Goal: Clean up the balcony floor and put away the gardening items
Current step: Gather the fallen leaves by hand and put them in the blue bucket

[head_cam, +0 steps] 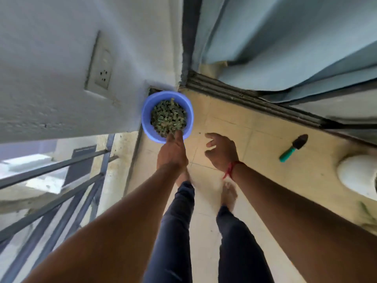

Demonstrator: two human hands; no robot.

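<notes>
A blue plastic pot (147,117) with a small green plant (168,117) in it stands on the tiled floor in the corner by the wall. My left hand (172,153) grips its near rim, the thumb over the edge. My right hand (221,153) hovers to the right of the pot with its fingers loosely spread, holding nothing; a red thread is tied at the wrist. A small trowel (293,147) with a green handle and dark blade lies on the floor further right.
A white round pot (356,175) sits at the right edge with some leaves below it. A metal railing (61,193) runs along the left. A sliding door track (255,101) and door lie behind. My legs and bare feet stand on the tiles.
</notes>
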